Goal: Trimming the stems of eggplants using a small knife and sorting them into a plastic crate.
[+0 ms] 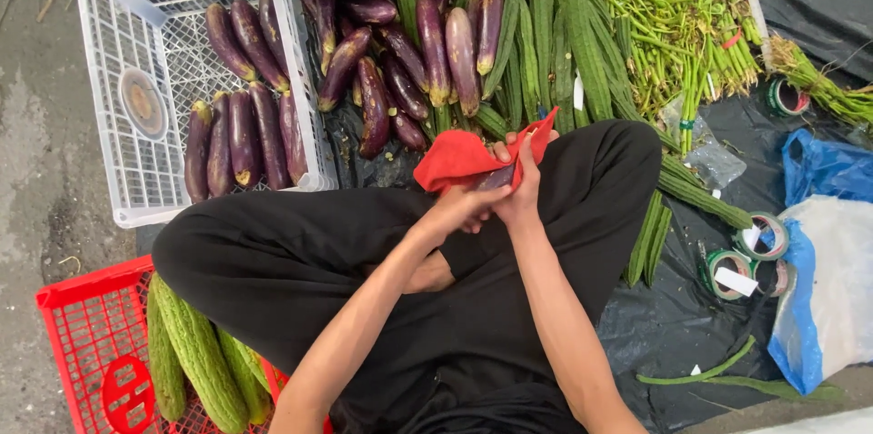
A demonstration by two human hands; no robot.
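Note:
Both of my hands meet over my crossed legs in black trousers. My left hand (457, 208) and my right hand (523, 188) hold a purple eggplant (496, 178) wrapped in a red cloth (459, 156); only a short piece of the eggplant shows through the cloth. Just beyond my hands lies a loose pile of purple eggplants (409, 52) on black sheeting. To the left stands a white plastic crate (136, 43) with several eggplants (244, 129) lined up inside.
Ridged green gourds (564, 43) and bundles of long beans (673, 6) lie behind the pile. A red crate (82, 343) with bitter gourds (195, 352) sits at lower left. Tape rolls (750, 252) and blue and white bags (823, 279) lie at right.

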